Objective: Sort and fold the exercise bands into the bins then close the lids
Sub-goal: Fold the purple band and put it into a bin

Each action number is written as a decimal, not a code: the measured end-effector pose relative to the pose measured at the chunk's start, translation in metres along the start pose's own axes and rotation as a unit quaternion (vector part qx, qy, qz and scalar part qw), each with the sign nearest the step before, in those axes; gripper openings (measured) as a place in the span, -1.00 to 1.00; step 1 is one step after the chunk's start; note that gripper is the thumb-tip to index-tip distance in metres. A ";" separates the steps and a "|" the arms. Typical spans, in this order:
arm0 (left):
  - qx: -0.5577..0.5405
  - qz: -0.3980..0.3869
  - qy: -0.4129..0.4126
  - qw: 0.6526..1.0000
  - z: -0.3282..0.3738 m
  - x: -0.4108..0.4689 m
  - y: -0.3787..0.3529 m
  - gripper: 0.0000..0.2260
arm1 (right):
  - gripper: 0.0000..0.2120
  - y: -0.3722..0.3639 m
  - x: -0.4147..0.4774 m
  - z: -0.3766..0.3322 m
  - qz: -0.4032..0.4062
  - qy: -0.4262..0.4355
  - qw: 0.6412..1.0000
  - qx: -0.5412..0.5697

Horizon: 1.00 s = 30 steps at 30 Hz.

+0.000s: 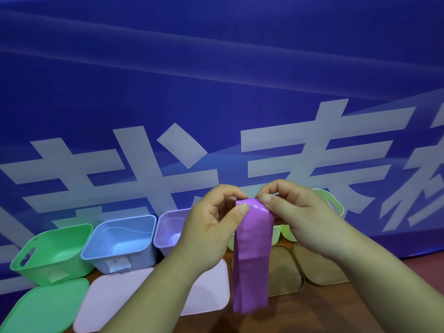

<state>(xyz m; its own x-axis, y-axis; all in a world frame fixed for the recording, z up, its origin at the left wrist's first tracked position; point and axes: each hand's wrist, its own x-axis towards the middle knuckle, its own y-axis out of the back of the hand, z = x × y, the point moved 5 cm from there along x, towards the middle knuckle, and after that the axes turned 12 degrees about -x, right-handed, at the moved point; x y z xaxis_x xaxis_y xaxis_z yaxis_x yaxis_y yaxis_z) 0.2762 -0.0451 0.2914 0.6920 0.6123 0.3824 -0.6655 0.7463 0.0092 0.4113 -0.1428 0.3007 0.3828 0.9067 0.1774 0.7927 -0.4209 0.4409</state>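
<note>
Pinching purple band (252,255) top with left hand (211,222) and right hand (295,212), band hanging down, open bins (120,239) behind on far side

Both your hands are raised above the table (293,316); your left hand (211,222) and right hand (295,212) pinch the folded top of the purple band (252,260) between thumb and fingertips, thumbs nearly meeting; the band hangs straight down, doubled, its lower end in front of the lids.

Back row, open, left to right: green bin (52,251); blue bin (120,239); lilac bin (168,227), partly behind your left hand; pale yellow-green bin (332,200), mostly behind your right hand.

Front row, lying flat: green lid (43,306); pink lid (113,299); second pink lid (211,284), crossed by your left forearm; tan lid (283,270); second tan lid (317,265).

Behind: blue banner (216,68) with large white characters.
</note>
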 end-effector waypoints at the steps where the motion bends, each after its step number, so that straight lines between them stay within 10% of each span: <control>1: -0.007 0.001 0.002 1.000 0.000 0.000 0.000 -0.88 | -0.88 0.001 -0.001 0.000 0.004 0.008 1.000 -0.014; 30: 0.000 -0.010 0.047 0.999 -0.004 0.003 -0.004 -0.54 | -0.71 0.014 -0.005 0.000 0.038 -0.019 0.992 0.117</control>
<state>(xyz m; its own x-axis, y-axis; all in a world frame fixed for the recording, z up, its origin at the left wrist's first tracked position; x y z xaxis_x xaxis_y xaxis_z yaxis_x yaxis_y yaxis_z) 0.2821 -0.0455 0.2889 0.7283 0.6193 0.2933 -0.6513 0.7586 0.0155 0.4206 -0.1528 0.3063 0.4601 0.8720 0.1673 0.8473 -0.4875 0.2109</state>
